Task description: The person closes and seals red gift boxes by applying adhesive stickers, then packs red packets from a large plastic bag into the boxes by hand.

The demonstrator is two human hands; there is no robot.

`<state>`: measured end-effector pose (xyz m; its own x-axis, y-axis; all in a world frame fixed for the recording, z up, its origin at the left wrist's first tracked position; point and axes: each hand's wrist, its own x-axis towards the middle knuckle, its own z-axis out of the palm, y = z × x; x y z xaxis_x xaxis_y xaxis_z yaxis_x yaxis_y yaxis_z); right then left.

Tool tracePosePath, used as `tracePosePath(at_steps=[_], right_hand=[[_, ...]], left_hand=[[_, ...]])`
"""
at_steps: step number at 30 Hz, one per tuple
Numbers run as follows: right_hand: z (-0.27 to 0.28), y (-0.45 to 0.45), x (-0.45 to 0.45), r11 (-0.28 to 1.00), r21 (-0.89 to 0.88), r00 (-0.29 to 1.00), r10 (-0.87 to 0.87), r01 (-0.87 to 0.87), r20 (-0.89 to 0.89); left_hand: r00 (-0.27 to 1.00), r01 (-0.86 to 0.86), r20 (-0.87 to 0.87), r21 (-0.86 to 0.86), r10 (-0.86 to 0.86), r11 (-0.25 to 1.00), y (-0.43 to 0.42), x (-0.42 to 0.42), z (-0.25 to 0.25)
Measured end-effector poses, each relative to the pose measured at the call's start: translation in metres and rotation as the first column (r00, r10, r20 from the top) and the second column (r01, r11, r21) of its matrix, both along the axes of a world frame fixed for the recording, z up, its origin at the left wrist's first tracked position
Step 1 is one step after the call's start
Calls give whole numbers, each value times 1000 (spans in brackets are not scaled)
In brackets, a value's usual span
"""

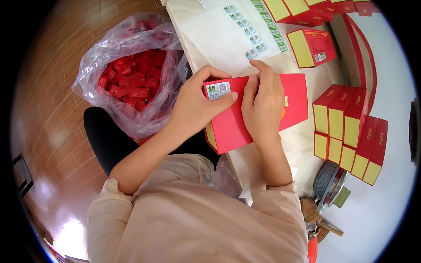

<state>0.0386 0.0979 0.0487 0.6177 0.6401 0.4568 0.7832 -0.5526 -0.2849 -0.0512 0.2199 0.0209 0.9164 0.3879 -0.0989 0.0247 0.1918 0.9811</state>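
Note:
A red box (232, 129) with a yellow side lies in front of me at the table's near edge. Near its upper left corner is a white label (218, 90) with a green character and a square code. My left hand (193, 105) grips that corner: the thumb presses by the label's lower right, and the fingers go behind the box's far edge. Across the middle of the box rests my right hand (264, 103), fingers stretched out, the index finger raised a little and nothing held. It partly covers a small gold and orange print on the box.
A backing sheet (215, 37) with several labels and a green label strip (274, 30) lie beyond the box. One labelled box (312, 47) stands far right, near stacked red boxes (340, 109). A plastic bag (87, 83) of red packets (136, 81) is at my left.

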Motion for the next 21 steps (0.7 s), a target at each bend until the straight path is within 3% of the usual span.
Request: tracePosePath(at_steps=[2,5,8,12,15,18,19,21], right_hand=[[2,0,-1,1000,-2,1000,9,-9,6],[0,1,-1,1000,17,1000,5,-5,0],[-1,1,-2,999,40,1000,-10,10,-5],[1,-1,-4,999,36,1000,-14,15,-5],[7,-8,-10,999,37,999,26,-25,-35],[9,-29,-41,996,-23,994,88,-89,-63],[11,-36,-57,986,-24,984,160,-162,-77],[8,-51,-86,977,-32,974,209,-212,-83]], left_hand=[[997,59,-51,-112,-65,992,6,5,-7],[1000,-5,-16,-131,3,991,4,5,-16],[999,35,34,-188,-29,982,9,4,-17],[995,79,71,-142,-70,987,21,-2,-35],[996,-63,47,-242,77,968,15,-16,-40],[992,-72,77,-330,103,941,4,-21,-36],[989,-89,109,-79,97,993,4,-17,-46],[992,-36,116,-24,39,999,9,-14,-38]])
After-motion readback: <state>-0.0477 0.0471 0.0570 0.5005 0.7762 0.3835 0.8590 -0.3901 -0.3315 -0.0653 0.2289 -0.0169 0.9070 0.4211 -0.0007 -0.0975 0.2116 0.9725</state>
